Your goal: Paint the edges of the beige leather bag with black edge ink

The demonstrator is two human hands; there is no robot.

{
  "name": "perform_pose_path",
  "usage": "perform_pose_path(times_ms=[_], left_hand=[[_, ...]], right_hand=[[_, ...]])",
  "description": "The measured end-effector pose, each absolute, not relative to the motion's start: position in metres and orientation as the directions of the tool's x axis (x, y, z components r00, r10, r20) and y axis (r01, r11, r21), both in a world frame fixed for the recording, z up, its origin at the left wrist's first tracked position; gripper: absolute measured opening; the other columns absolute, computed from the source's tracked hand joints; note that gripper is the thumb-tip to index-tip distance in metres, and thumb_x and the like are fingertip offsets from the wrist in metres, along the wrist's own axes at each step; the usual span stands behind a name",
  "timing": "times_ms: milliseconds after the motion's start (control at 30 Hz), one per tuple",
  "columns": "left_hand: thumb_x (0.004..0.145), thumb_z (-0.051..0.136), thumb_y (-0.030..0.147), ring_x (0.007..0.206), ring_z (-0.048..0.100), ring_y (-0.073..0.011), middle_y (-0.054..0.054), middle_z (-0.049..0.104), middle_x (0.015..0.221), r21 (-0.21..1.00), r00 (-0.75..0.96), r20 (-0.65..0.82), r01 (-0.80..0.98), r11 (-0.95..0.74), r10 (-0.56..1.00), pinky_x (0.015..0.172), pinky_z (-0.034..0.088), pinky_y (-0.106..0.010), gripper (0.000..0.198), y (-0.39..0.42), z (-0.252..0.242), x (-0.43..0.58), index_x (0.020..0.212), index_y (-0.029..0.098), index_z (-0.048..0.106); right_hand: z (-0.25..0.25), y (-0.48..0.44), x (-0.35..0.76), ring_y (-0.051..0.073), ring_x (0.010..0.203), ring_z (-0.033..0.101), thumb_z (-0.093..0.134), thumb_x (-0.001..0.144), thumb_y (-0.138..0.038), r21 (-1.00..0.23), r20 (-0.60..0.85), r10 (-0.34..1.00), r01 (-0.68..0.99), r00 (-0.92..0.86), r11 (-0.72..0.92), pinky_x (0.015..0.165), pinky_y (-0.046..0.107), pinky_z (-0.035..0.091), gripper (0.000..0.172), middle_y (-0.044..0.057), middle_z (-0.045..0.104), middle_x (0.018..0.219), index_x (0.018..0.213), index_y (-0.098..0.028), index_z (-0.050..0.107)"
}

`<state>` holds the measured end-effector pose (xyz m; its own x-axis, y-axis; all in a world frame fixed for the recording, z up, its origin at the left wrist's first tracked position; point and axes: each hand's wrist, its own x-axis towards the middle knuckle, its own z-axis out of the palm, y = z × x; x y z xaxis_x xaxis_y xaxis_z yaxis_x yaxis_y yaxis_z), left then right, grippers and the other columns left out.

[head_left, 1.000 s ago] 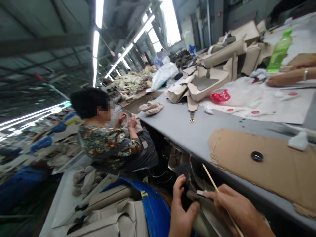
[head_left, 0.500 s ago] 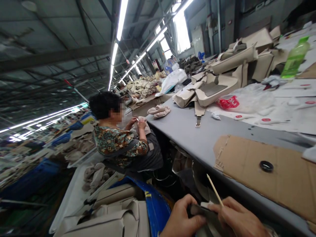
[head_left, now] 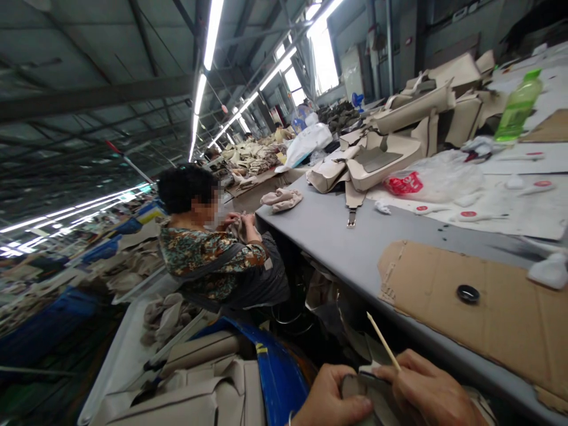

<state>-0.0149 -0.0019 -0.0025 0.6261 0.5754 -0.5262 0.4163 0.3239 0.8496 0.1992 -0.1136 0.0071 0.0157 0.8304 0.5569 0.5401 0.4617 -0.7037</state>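
At the bottom of the view, my left hand (head_left: 333, 397) pinches the edge of a grey-beige fabric piece (head_left: 377, 397) between thumb and fingers. My right hand (head_left: 428, 387) is closed round a thin wooden stick (head_left: 384, 342), whose pointed end slants up and to the left. The fingers of that hand also lie against the right side of the piece. Both hands are close together, just off the near edge of the grey table (head_left: 328, 228). The lower part of the piece is cut off by the frame.
Cardboard (head_left: 439, 296) with a small black dish (head_left: 468, 293) lies on the table, beyond it beige bag pieces (head_left: 390, 157) and a green bottle (head_left: 518, 106). A seated person (head_left: 213, 248) handles cloth at left. A blue bin (head_left: 277, 376) borders my left hand.
The view has shifted slightly, so the table things appear a little further left. The seated person's hands have moved with their cloth. My hands keep their hold on the piece and the stick.
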Motion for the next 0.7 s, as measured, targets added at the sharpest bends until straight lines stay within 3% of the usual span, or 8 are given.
perform_pose_path(times_ms=[200, 300, 500, 600, 700], left_hand=[[0.062, 0.086, 0.067, 0.065, 0.044, -0.0143, -0.001, 0.059, 0.069, 0.916, 0.493, -0.378, 0.324, 0.238, 0.784, 0.060, 0.038, -0.026, 0.059, -0.022, 0.027, -0.017, 0.084, 0.014, 0.075], [0.069, 0.083, 0.064, 0.062, 0.043, -0.0139, -0.001, 0.056, 0.065, 0.926, 0.477, -0.349, 0.309, 0.218, 0.806, 0.058, 0.036, -0.026, 0.053, -0.021, 0.030, -0.016, 0.078, 0.013, 0.071], [0.072, 0.082, 0.059, 0.061, 0.046, -0.0138, -0.002, 0.059, 0.065, 0.936, 0.440, -0.344, 0.231, 0.266, 0.830, 0.058, 0.038, -0.026, 0.052, -0.015, 0.005, -0.011, 0.083, 0.010, 0.070], [0.072, 0.084, 0.055, 0.061, 0.051, -0.0153, -0.003, 0.062, 0.066, 0.930, 0.408, -0.366, 0.201, 0.308, 0.836, 0.058, 0.041, -0.026, 0.049, -0.017, 0.002, -0.011, 0.083, 0.009, 0.071], [0.072, 0.086, 0.049, 0.064, 0.058, -0.0180, -0.004, 0.067, 0.070, 0.915, 0.372, -0.402, 0.116, 0.388, 0.837, 0.060, 0.046, -0.027, 0.046, -0.020, 0.010, -0.009, 0.090, 0.009, 0.073]], right_hand=[[0.040, -0.096, 0.208, 0.017, 0.072, 0.064, 0.049, 0.101, -0.026, -0.639, 0.592, 0.805, 0.589, -0.036, 0.495, 0.068, 0.026, 0.054, 0.022, 0.002, 0.068, 0.078, 0.086, -0.025, 0.064], [0.044, -0.078, 0.203, 0.018, 0.078, 0.064, 0.048, 0.099, -0.020, -0.610, 0.624, 0.780, 0.598, -0.042, 0.520, 0.070, 0.029, 0.053, 0.019, 0.005, 0.070, 0.083, 0.085, -0.023, 0.061], [0.025, -0.066, 0.200, 0.019, 0.093, 0.065, 0.051, 0.097, -0.010, -0.679, 0.510, 0.854, 0.563, -0.100, 0.471, 0.080, 0.029, 0.055, 0.015, 0.005, 0.068, 0.088, 0.088, -0.020, 0.057], [0.016, -0.069, 0.213, 0.022, 0.098, 0.065, 0.054, 0.094, -0.008, -0.671, 0.468, 0.882, 0.631, -0.047, 0.389, 0.082, 0.032, 0.057, 0.014, 0.007, 0.069, 0.093, 0.098, -0.020, 0.061], [0.011, -0.074, 0.227, 0.025, 0.105, 0.064, 0.062, 0.090, -0.009, -0.645, 0.430, 0.903, 0.702, 0.006, 0.302, 0.090, 0.040, 0.057, 0.030, 0.009, 0.069, 0.105, 0.118, -0.020, 0.059]])
